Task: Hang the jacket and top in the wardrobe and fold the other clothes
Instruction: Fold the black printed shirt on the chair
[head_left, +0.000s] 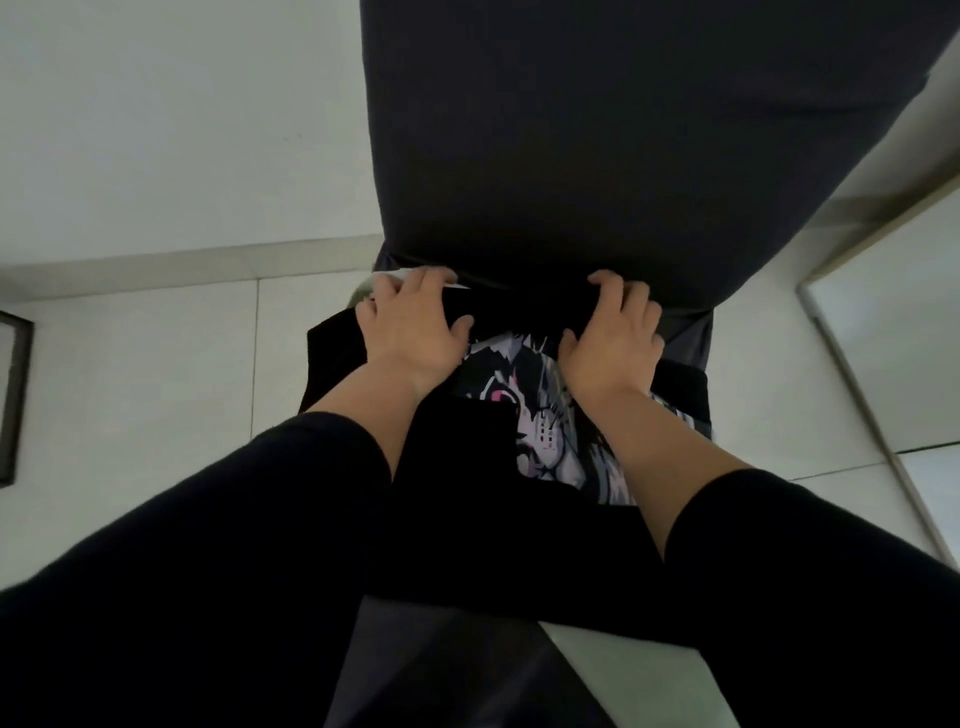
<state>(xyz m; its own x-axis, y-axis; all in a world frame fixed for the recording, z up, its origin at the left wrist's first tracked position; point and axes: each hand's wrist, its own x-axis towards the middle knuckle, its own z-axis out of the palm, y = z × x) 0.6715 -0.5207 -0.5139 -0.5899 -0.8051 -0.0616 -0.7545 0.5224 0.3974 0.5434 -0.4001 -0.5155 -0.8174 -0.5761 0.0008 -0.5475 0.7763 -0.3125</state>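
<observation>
A black top with a white and pink cat print (545, 431) lies in front of me, its far edge against a large dark grey covered surface (623, 130). My left hand (410, 332) grips the top's far edge on the left, fingers curled over the fabric. My right hand (613, 338) grips the same edge on the right, thumb tucked under. Both my forearms are in black sleeves pushed up. A bit of white cloth (402, 275) shows beyond my left fingers; what it is I cannot tell.
Pale floor tiles (156, 389) spread to the left, with a pale wall and skirting behind. A dark framed object (13, 400) stands at the left edge. At the right runs a light-framed panel or door (883, 364).
</observation>
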